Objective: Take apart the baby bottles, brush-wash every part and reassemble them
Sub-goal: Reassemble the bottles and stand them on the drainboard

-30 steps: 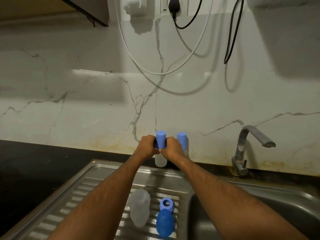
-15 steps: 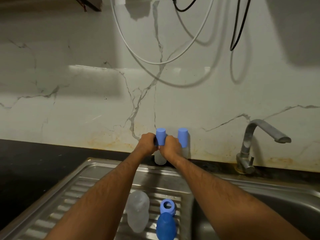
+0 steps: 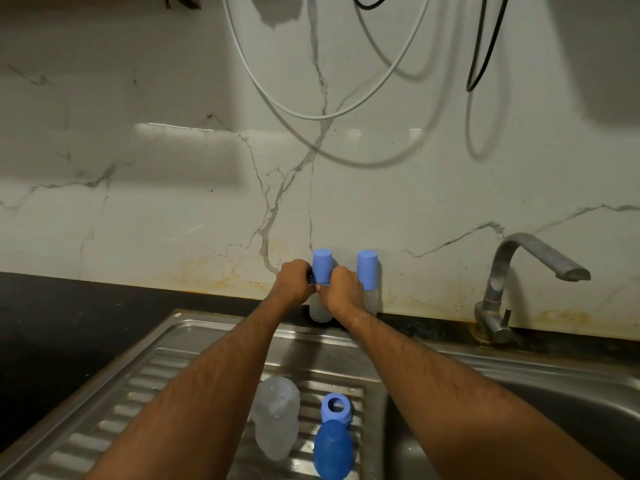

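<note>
A baby bottle with a blue cap (image 3: 322, 268) stands upright on the black counter against the wall. My left hand (image 3: 292, 284) grips its blue collar from the left and my right hand (image 3: 341, 289) wraps its body from the right. A second capped bottle (image 3: 368, 275) stands just right of it, untouched. On the steel drainboard (image 3: 145, 393) lie a clear bottle body (image 3: 277, 417), a blue screw ring (image 3: 335, 407) and a blue cap (image 3: 333, 448).
A steel tap (image 3: 498, 299) stands at the right over the sink basin (image 3: 571, 420). White and black cables (image 3: 311, 112) hang down the marble wall above the bottles. Black countertop (image 3: 52, 317) stretches to the left.
Both hands stay on the same bottle in the same grip. My head has tilted down a little, so the wall and cables sit higher in view.
</note>
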